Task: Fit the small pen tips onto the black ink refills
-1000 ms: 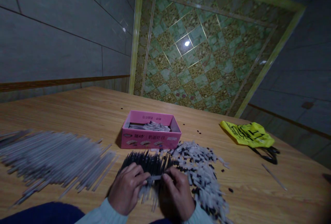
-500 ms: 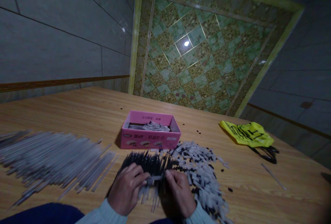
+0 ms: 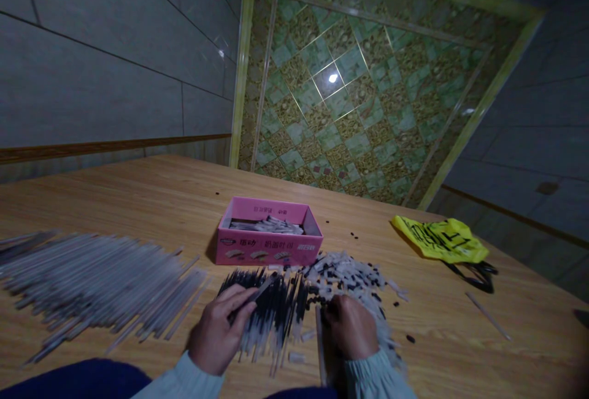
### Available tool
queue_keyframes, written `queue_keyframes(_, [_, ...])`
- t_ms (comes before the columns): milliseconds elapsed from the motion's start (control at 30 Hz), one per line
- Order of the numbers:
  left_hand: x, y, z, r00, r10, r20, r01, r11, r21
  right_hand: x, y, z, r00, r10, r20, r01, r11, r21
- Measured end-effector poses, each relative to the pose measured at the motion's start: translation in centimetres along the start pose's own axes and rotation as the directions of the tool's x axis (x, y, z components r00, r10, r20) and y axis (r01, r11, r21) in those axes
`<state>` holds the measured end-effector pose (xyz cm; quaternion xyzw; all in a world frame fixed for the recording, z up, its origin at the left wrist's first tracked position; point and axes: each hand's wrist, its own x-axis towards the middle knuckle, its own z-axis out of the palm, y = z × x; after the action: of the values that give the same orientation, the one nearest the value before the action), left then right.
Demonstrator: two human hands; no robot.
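The left hand (image 3: 214,333) and right hand (image 3: 355,326) have been parted: a slim grey stick (image 3: 263,289) is pinched in the left, over black-tipped translucent sticks (image 3: 275,310) at six o'clock from the pink cardboard box (image 3: 269,256); by small white-and-black pieces (image 3: 343,270), at four o'clock, the right's grip cannot be told.

Right hand (image 3: 353,328): fingertips hidden, any grip unclear; covers part of loose pieces (image 3: 343,270). Left hand (image 3: 221,328): fingers hide near end of slim stick (image 3: 263,289). Pink box (image 3: 269,250): front wall hides lower contents, small print blurred. Pale rods (image 3: 92,282): cut by left edge. Yellow bag (image 3: 437,238): lettering creased, unreadable. Dark object (image 3: 582,317): cut by right edge.
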<state>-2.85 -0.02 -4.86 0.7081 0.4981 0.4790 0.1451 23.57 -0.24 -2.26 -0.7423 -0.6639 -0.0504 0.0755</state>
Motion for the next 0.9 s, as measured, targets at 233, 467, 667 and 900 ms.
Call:
queue_keyframes(233, [0.5,0.3,-0.3,0.985,-0.166,-0.050,0.155,0.971,-0.181,-0.1,-0.5,0.3,1.000,-0.014,-0.005,0.014,0.996,-0.085])
queue_keyframes(467, [0.9,1.4,-0.3,0.854,-0.501,0.141,0.456,0.589,-0.667,-0.4,-0.8,0.2,0.997,-0.073,-0.020,0.070,0.992,-0.110])
queue_keyframes(667, [1.1,1.6,-0.1,0.768,-0.588,0.254,0.509,0.319,-0.800,-0.7,-1.2,0.1,0.991,-0.136,-0.011,0.134,0.987,-0.087])
queue_keyframes(900, [1.2,2.1,0.0,0.744,-0.622,0.245,0.508,0.288,-0.812,-0.9,-1.8,0.0,0.991,-0.129,-0.028,0.128,0.991,-0.040])
